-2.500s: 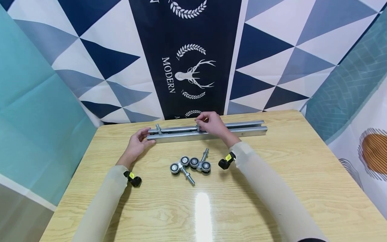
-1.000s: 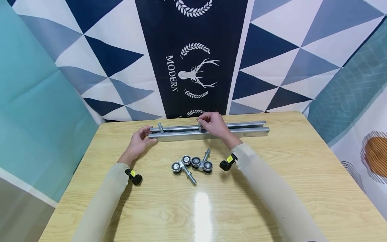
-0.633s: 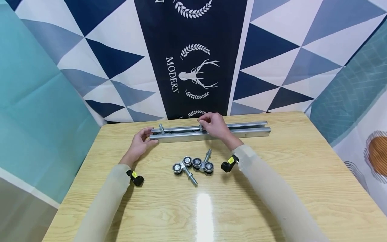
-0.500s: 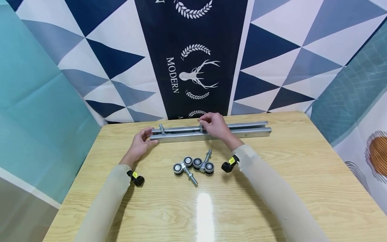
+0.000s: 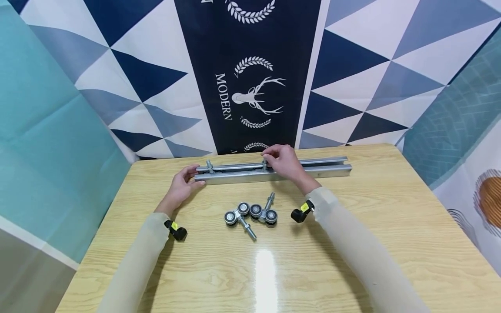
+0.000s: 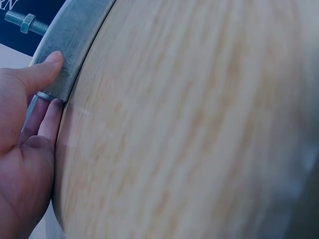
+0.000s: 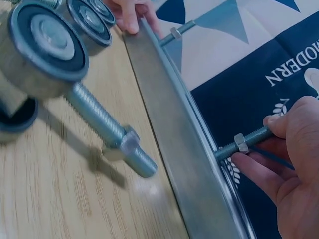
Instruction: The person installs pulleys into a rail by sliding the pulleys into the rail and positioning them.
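The left hand pinched the end of the metal channel track on the wood-grain table; the right hand pinched the threaded bolt rising from it. A smooth slide probably wanted that bolt upright and a light, level pull

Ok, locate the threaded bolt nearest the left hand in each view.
Head: threaded bolt, left of centre, standing in the metal channel rail.
Left wrist: bolt, top-left corner.
Right wrist: bolt, near top centre.
Shared landmark: left hand, gripping the rail's end in all three.
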`<state>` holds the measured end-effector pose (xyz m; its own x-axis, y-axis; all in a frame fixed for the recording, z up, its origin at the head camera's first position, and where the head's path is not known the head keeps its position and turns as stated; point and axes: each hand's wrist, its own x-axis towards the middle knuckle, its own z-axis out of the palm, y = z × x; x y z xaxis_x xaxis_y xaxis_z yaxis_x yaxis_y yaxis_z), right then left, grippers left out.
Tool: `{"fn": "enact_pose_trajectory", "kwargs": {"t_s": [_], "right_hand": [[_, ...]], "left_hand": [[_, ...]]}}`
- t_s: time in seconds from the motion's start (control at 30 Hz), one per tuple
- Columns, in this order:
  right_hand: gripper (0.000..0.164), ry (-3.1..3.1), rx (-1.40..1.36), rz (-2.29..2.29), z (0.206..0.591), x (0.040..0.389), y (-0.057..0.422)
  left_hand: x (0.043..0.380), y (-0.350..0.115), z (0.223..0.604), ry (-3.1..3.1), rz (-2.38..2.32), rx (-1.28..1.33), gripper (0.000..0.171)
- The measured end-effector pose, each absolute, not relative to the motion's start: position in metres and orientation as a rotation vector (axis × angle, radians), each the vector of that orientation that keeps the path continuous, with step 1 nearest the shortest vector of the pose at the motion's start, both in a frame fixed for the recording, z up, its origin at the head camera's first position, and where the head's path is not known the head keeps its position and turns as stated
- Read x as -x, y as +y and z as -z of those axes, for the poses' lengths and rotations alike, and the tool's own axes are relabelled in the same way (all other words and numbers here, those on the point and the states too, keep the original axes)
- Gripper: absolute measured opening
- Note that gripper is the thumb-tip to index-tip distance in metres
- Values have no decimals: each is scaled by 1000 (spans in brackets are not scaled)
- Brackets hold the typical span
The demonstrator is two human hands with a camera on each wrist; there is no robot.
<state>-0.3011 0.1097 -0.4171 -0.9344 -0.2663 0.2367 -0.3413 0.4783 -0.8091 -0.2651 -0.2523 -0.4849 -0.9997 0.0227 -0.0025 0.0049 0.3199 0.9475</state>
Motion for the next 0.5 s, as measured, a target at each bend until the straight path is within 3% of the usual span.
{"fn": "enact_pose_trajectory", "kwargs": {"t_s": [0.5], "right_hand": [[18, -2616, -564, -1473, 418, 302, 90]], "left_hand": [[264, -252, 484, 2533, -1827, -38, 69]]}}
